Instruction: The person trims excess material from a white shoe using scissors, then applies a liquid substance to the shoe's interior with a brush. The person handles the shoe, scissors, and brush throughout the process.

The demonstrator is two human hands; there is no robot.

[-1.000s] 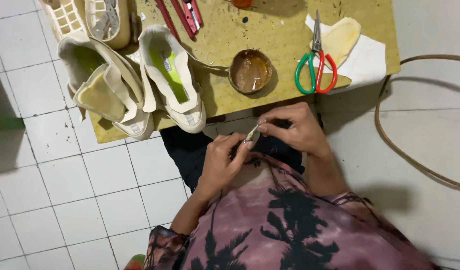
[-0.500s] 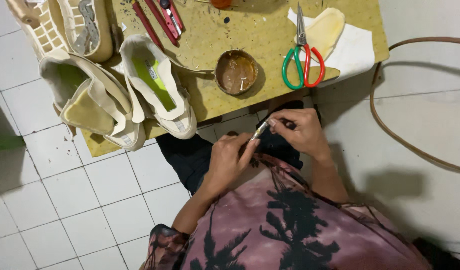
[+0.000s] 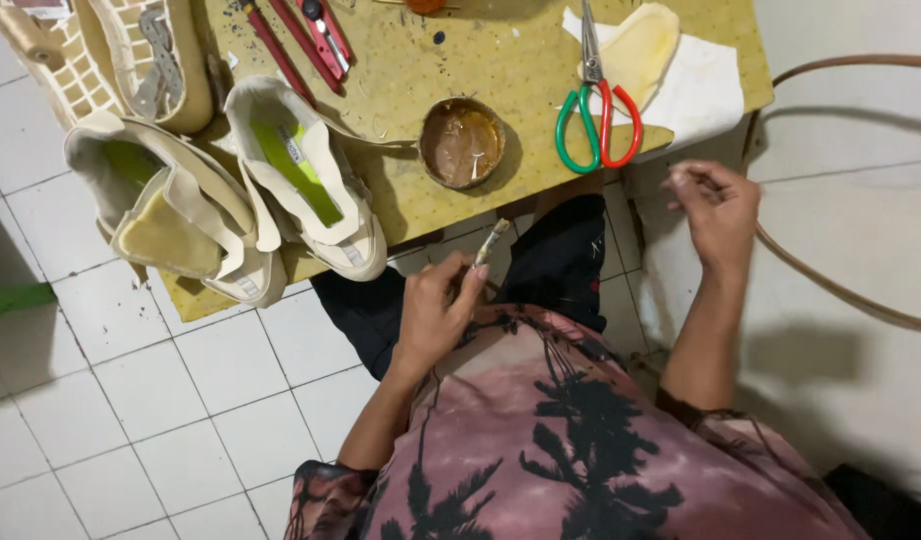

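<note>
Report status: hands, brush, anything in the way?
Left hand grips brush, bristles up. Right hand apart, fingers pinched, contents unclear. Glue tin on board, unobstructed.

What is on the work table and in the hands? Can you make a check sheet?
Surface: yellow board table, stained.
Job's things: small brush; round tin of brownish glue.
Clutter: two pale shoes, scissors, insole, red tools.
Hands: left hand holds the brush; right hand raised beside the table, fingertips pinched, contents unclear.
Cables: brown hose on floor.
Surroundings: white floor tiles.
</note>
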